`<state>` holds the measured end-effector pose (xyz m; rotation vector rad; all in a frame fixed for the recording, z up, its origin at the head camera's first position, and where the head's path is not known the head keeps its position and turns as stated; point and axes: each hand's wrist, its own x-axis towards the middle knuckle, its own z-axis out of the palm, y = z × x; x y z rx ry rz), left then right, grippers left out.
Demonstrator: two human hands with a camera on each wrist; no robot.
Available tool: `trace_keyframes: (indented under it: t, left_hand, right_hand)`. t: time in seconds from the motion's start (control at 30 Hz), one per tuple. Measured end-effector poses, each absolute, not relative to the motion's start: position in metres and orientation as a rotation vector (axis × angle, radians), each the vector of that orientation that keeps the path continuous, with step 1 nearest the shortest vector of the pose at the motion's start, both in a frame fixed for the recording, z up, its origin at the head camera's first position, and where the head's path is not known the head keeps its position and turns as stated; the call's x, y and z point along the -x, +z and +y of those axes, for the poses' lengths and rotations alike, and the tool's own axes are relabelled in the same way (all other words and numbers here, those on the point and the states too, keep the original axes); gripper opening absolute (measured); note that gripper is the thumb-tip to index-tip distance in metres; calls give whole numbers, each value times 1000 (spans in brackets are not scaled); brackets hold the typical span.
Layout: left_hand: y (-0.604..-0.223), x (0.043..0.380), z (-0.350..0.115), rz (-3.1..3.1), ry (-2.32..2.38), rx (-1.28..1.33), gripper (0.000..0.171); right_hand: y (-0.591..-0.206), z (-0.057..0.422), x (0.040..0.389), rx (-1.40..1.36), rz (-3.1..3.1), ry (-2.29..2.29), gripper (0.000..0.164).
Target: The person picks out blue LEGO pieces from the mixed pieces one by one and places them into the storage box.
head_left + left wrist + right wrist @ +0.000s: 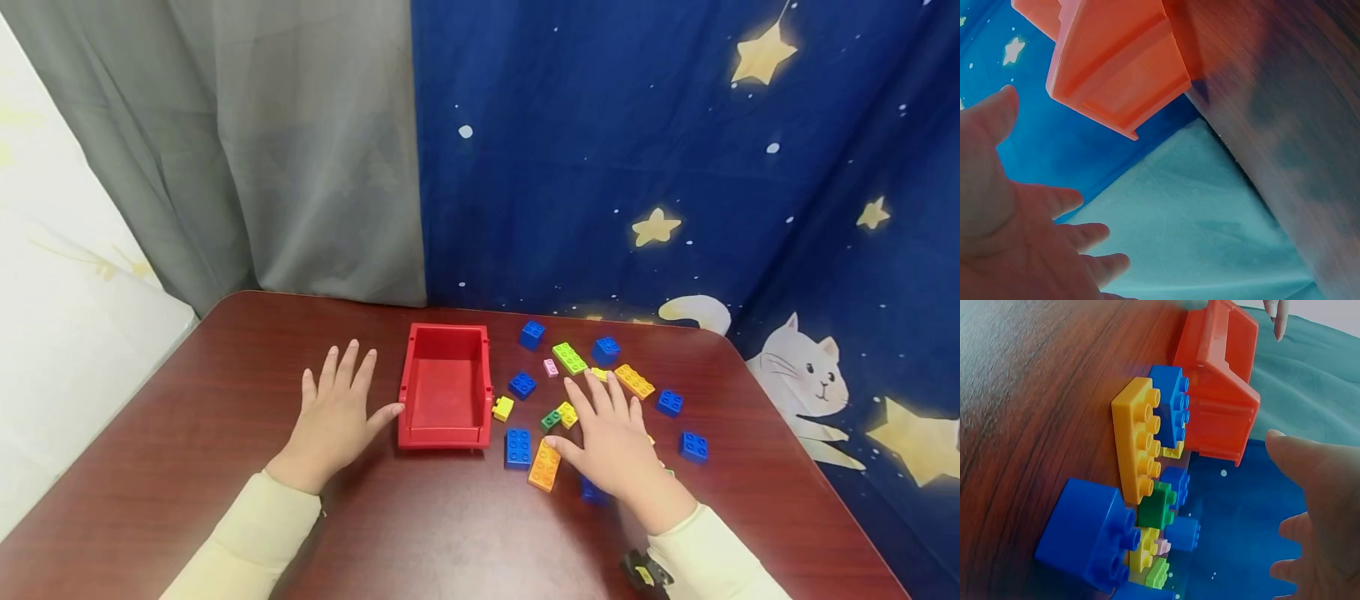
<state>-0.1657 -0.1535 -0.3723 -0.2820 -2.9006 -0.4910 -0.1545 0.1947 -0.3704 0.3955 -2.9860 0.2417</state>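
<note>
A red plastic bin [444, 438] stands on the table between the two hands. My left hand [330, 429] is spread with straight fingers, its thumb tip right at the bin's left rim in the head view. To the right, my right hand [611, 442] hovers with extended fingers over scattered toy building bricks, holding none. Near its thumb lies an orange brick [543, 468], beside a blue brick [517, 448]. A small green brick [551, 420] sits left of its fingers, and another blue brick [1082, 534] is partly hidden beneath the hand in the head view.
Around them lie a yellow brick [503, 408] against the bin's right side, a lime brick [570, 358], a pink brick [551, 367] and several blue ones, such as a blue brick [693, 447] at far right. Curtains [525, 167] hang behind the brown table [420, 533].
</note>
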Motion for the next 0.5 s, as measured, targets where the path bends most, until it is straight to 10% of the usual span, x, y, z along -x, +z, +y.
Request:
trace_keyframes:
  t: [0.5]
  left_hand:
    - [-385,177,-157,-2877,-714,221,84]
  right_hand:
    - [-369,183,151,-444,-2941,269,82]
